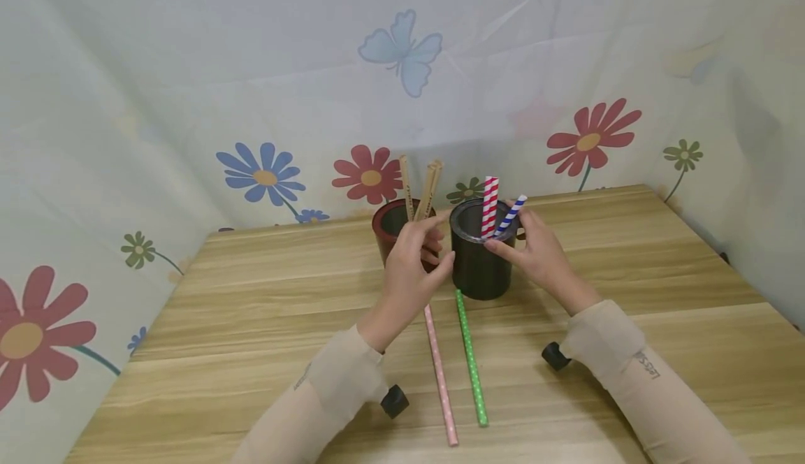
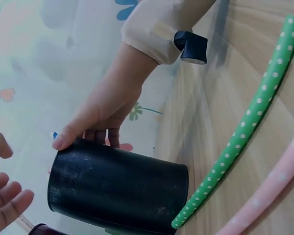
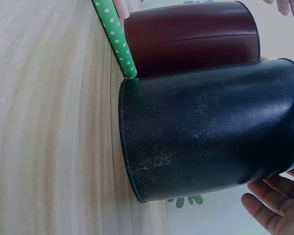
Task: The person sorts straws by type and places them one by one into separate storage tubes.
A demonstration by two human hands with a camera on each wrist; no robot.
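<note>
A black cylindrical cup stands upright, holding a red-and-white striped paper straw and a blue-and-white striped one. My right hand grips its right side near the top, thumb at the front rim and fingers round the far side. To its left is a dark red cup with several kraft-brown straws. My left hand hovers in front of the red cup with fingers spread and holding nothing. A green dotted straw lies on the table, its far end at the black cup's base.
Left of the green straw, a pink dotted straw lies on the wood-grain table. Behind both cups hangs a pale curtain printed with flowers and a butterfly. Black wrist-worn pieces jut below both sleeves.
</note>
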